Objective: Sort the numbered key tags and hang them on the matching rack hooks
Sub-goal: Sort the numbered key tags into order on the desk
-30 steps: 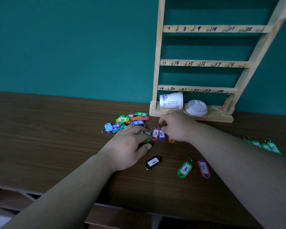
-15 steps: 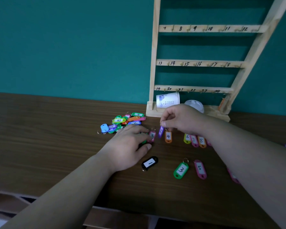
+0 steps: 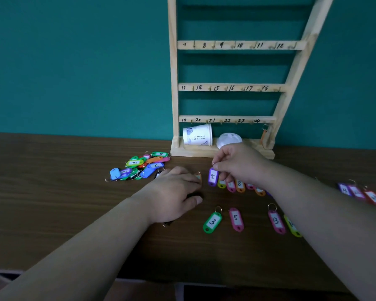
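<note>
My right hand [image 3: 240, 162] pinches the ring of a purple tag marked 5 [image 3: 212, 177], which hangs just above the table. My left hand [image 3: 174, 194] lies palm down on the table and covers a black tag, with an orange tag [image 3: 198, 176] at its fingertips. A row of tags [image 3: 240, 186] lies under my right hand. In front lie a green tag 3 [image 3: 212, 222], a pink tag 5 [image 3: 236, 219] and a pink tag 13 [image 3: 276, 221]. A pile of mixed tags [image 3: 140, 165] sits at the left. The wooden rack [image 3: 226, 88] stands at the back with numbered hooks.
A paper cup [image 3: 197, 135] lies on its side on the rack's base beside a white lid [image 3: 228, 139]. An orange tag [image 3: 263, 135] hangs at the rack's lower right. More tags [image 3: 360, 192] lie at the far right. The table's front edge [image 3: 161, 279] is near me.
My right hand has lifted the purple tag 5 off the table and moved it right. My left hand slid toward me over the black tag 1, which is now hidden.
</note>
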